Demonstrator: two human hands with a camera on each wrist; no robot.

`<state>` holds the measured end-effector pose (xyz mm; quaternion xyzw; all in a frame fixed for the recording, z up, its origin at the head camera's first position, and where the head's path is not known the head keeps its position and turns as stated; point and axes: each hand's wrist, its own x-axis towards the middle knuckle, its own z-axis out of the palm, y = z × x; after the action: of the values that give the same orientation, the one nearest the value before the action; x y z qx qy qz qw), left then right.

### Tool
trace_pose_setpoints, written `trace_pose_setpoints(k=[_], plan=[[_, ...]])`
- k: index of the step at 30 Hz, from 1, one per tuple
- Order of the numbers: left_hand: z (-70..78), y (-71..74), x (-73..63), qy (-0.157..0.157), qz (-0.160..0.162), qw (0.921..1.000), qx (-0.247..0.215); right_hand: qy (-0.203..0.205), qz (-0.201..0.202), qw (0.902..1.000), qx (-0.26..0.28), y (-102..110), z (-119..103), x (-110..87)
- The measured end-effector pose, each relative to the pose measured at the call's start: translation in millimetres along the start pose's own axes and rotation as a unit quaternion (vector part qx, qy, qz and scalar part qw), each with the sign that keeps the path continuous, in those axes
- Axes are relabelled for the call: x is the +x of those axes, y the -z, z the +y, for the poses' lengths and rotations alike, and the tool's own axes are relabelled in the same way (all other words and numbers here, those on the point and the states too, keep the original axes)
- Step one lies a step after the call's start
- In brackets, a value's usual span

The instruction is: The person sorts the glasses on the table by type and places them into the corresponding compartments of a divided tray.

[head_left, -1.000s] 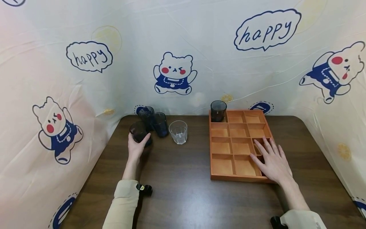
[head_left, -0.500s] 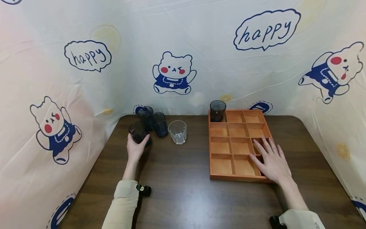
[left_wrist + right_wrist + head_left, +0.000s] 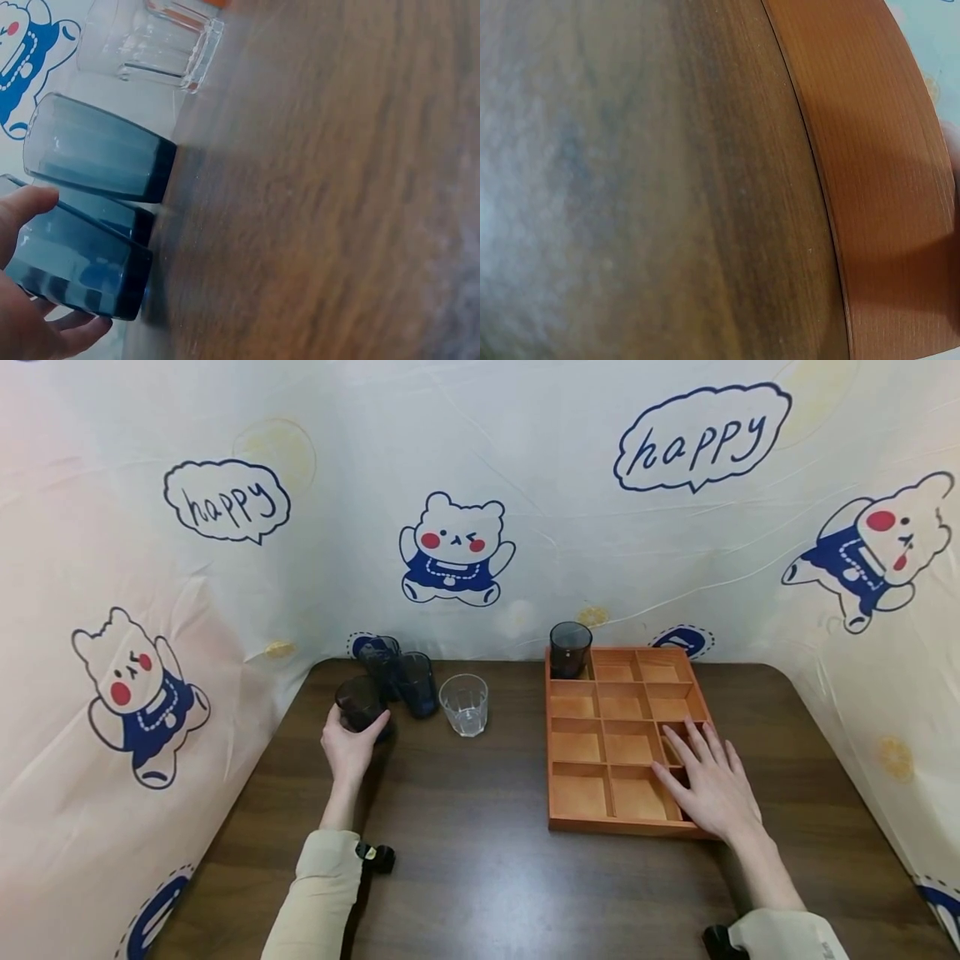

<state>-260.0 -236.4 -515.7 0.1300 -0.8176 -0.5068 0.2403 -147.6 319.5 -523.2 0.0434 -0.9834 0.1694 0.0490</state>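
My left hand (image 3: 349, 752) holds a dark blue-tinted drinking glass (image 3: 82, 262) at the table's left, thumb on one side and fingers curled round the other. Its base is at or very near the tabletop. Close behind it stand two more dark glasses; the nearer one (image 3: 416, 685) is plain to see, the farther (image 3: 380, 658) partly hidden. A clear faceted glass (image 3: 464, 706) stands to their right. My right hand (image 3: 716, 785) rests with spread fingers on the right side of a wooden compartment tray (image 3: 581, 823). Another dark glass (image 3: 571, 652) stands in the tray's back-left compartment.
The brown wooden table (image 3: 465, 877) carries everything. A pale curtain (image 3: 337, 568) printed with bears hangs close round its back and sides. Other tray compartments hold nothing visible; those under my right hand are partly covered. The right wrist view shows mostly tabletop and the tray's side wall (image 3: 885, 187).
The head view has shifted slightly. My left hand has settled a little farther round the dark glass. The right hand and the tray look unmoved.
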Motion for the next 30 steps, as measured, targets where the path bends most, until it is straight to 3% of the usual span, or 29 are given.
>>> trace_pose_setpoints(k=[4,12,20,30], plan=[[2.8,0.4,-1.0,-0.02,0.001,0.9998,0.003,0.0,-0.002,1.0,0.0,1.8,-1.0,0.8],[10.8,0.8,-6.5,-0.074,-0.004,0.9959,0.052,-0.001,-0.003,1.0,-0.006,0.8,-1.2,1.5],[11.8,1.9,-12.4,-0.092,-0.025,0.9912,0.092,0.001,0.001,1.0,0.0,0.2,-1.5,0.3],[22.0,2.2,-23.8,-0.123,-0.04,0.9864,0.101,0.003,0.008,1.0,0.002,-0.8,-1.2,-0.9]])
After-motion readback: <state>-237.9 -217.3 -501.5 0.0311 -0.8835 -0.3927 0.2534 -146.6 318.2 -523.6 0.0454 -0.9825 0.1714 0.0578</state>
